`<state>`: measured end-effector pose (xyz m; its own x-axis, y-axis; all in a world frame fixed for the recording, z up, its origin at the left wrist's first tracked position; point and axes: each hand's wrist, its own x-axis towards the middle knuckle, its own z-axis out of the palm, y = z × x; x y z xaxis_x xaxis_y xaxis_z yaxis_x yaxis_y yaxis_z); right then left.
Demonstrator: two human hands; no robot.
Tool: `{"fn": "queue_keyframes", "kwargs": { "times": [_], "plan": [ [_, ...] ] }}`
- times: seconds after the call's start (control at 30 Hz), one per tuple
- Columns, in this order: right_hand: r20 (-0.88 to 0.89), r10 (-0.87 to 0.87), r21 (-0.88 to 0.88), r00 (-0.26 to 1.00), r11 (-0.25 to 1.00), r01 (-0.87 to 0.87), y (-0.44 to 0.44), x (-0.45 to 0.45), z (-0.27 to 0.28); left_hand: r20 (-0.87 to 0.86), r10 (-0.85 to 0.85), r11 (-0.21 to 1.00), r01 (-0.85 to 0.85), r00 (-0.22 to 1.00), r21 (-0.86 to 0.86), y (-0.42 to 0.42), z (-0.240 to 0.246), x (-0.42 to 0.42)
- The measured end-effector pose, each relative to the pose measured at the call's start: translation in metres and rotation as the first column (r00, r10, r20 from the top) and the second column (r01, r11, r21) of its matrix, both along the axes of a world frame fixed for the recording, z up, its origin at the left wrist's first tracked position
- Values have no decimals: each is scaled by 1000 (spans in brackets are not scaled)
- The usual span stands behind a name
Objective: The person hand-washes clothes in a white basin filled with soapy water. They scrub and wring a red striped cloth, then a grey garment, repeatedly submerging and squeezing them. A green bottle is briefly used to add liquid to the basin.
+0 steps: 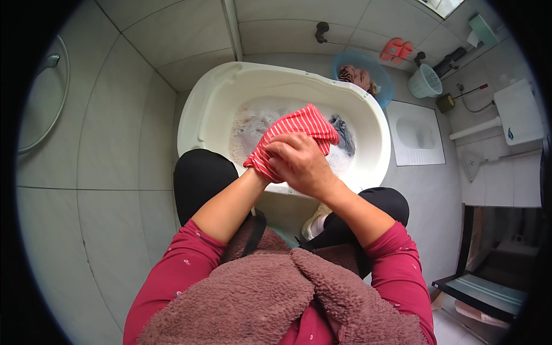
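Note:
A red cloth with white stripes covers my left hand, leaving the left wrist bare at its lower edge; the pose of those fingers is hidden. Over the cloth, my right hand has its fingers and thumb bent against the fabric, gripping it. Both hands are above the near side of a white plastic tub. Cloudy, sudsy water lies in the tub. A dark grey-blue cloth is partly in the water at the right.
A blue basin with pink and patterned clothes stands behind the tub. Farther right are a light blue basket, a toilet brush and a squat toilet. Pink slippers are by the wall. My knees flank the tub's near rim.

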<state>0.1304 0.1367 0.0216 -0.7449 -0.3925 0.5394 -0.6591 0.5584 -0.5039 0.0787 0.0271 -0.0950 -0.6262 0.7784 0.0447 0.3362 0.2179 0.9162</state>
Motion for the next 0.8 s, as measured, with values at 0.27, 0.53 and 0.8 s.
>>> {"fn": "queue_keyframes", "kwargs": {
  "times": [0.27, 0.53, 0.8],
  "plan": [
    [344, -104, -223, 933, 956, 188, 95, -11, 35, 507, -172, 811, -170, 845, 560, 11, 34, 2],
    [577, -469, -556, 669, 374, 742, 248, 84, -19, -625, -9, 995, 71, 781, 75, 21, 96, 6],
    [881, -386, 262, -274, -86, 961, 293, 305, -274, -876, -119, 964, -156, 468, -214, 22, 82, 15]
  ]
}}
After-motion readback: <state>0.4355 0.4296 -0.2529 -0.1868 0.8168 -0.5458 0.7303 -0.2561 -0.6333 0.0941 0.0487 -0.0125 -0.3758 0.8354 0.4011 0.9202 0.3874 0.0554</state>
